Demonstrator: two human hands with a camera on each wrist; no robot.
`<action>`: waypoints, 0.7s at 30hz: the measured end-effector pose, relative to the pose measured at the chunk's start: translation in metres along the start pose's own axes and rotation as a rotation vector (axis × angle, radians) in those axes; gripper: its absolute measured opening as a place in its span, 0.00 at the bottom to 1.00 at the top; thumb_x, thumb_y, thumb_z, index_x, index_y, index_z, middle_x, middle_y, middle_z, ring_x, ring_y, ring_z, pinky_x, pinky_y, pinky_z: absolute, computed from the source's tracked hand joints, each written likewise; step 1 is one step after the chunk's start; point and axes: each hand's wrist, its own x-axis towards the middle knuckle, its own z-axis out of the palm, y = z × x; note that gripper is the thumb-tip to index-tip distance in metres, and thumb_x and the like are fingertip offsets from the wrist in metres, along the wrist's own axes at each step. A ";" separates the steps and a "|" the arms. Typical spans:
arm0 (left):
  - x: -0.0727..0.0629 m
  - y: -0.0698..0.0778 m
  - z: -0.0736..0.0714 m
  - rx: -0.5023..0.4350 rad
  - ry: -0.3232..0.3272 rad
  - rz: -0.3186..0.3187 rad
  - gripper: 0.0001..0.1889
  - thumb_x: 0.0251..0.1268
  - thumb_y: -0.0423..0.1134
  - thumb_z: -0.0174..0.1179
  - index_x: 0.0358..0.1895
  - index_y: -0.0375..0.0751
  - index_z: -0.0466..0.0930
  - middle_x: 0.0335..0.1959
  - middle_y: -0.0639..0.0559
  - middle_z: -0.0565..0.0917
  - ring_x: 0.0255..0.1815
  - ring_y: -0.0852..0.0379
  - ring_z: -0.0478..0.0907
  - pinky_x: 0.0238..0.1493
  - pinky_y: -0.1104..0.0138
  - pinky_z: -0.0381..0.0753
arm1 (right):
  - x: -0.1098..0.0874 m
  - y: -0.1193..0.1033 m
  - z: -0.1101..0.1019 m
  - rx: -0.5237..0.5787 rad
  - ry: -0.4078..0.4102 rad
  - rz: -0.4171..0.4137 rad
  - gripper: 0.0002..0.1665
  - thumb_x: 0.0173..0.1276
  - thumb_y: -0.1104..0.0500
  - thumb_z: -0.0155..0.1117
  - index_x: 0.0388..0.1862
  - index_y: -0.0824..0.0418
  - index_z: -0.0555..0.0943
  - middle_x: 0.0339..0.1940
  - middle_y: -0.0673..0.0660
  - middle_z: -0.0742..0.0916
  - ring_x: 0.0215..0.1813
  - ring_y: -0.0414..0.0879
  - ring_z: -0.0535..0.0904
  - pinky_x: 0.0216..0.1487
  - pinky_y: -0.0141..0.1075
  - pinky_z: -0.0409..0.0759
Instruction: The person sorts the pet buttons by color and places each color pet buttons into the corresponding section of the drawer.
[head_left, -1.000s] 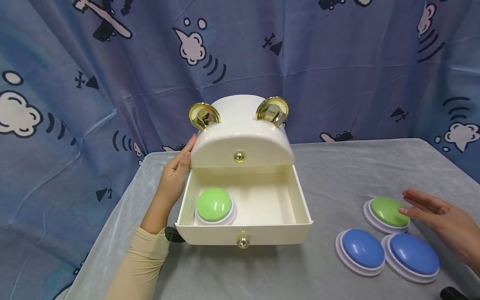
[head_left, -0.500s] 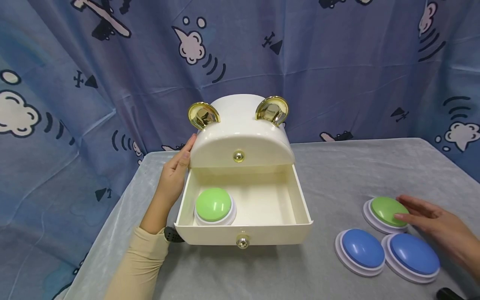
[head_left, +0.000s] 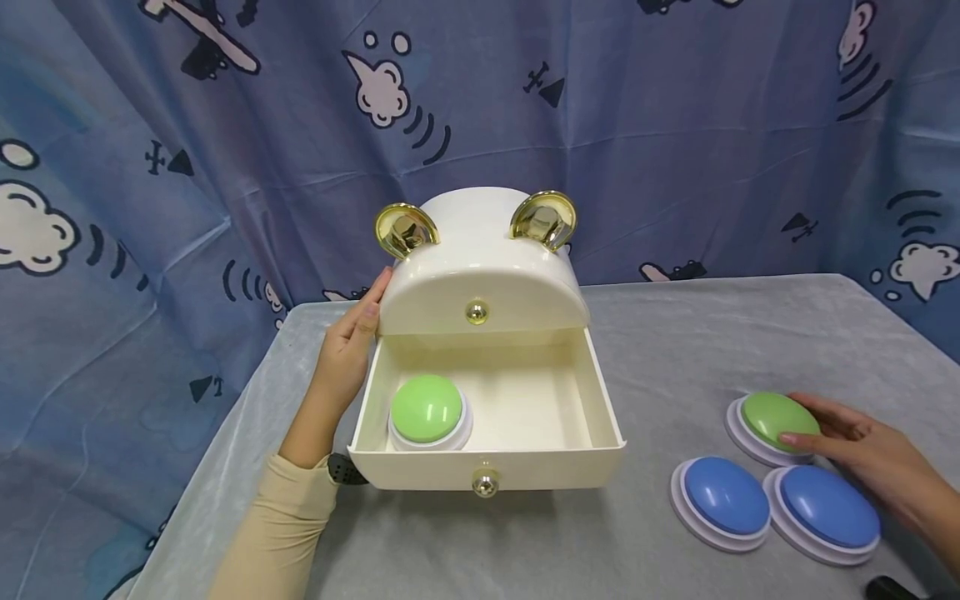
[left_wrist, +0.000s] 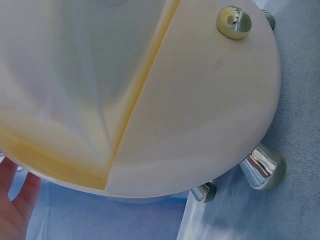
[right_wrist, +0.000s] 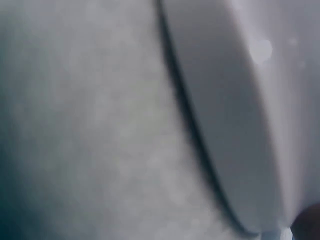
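Observation:
A white storage box (head_left: 483,267) with gold ears stands in the middle, its lower drawer (head_left: 540,471) pulled out. Inside the drawer, at left, lies a green push button (head_left: 427,408) on a white base. My left hand (head_left: 341,358) rests with extended fingers along the box's left side; in the left wrist view its fingers (left_wrist: 22,205) show at the rim. At right, my right hand (head_left: 862,446) grips a second green push button (head_left: 776,421) on the table, thumb in front and fingers behind. A white base (right_wrist: 220,115) fills the right wrist view, blurred.
Two blue push buttons (head_left: 726,497) (head_left: 828,507) lie side by side just in front of the right hand's green one. A grey cloth covers the table (head_left: 660,350). Behind it hangs a blue patterned curtain (head_left: 480,100).
My right hand has moved left onto the right-hand green push button, and its thumb and fingers have closed in around it. The left hand and the box stay where they were.

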 end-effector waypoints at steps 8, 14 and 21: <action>0.000 -0.001 0.000 0.000 0.002 -0.001 0.23 0.83 0.44 0.40 0.75 0.46 0.65 0.77 0.58 0.65 0.78 0.62 0.59 0.76 0.77 0.58 | 0.000 0.003 0.000 -0.042 -0.053 -0.012 0.67 0.65 0.36 0.67 0.80 0.67 0.35 0.78 0.77 0.42 0.77 0.76 0.35 0.73 0.70 0.44; 0.001 -0.001 0.000 -0.006 -0.005 0.002 0.23 0.83 0.44 0.39 0.75 0.46 0.64 0.77 0.57 0.65 0.79 0.62 0.58 0.76 0.77 0.58 | -0.001 0.002 0.000 -0.088 -0.054 -0.009 0.70 0.62 0.35 0.69 0.81 0.66 0.35 0.78 0.78 0.42 0.76 0.78 0.38 0.72 0.71 0.49; 0.000 -0.002 -0.001 -0.001 -0.004 -0.004 0.23 0.83 0.45 0.39 0.75 0.46 0.64 0.77 0.58 0.65 0.79 0.62 0.58 0.76 0.77 0.58 | -0.002 -0.002 0.000 -0.159 -0.045 -0.012 0.72 0.61 0.32 0.68 0.81 0.66 0.35 0.77 0.80 0.43 0.75 0.81 0.41 0.69 0.73 0.52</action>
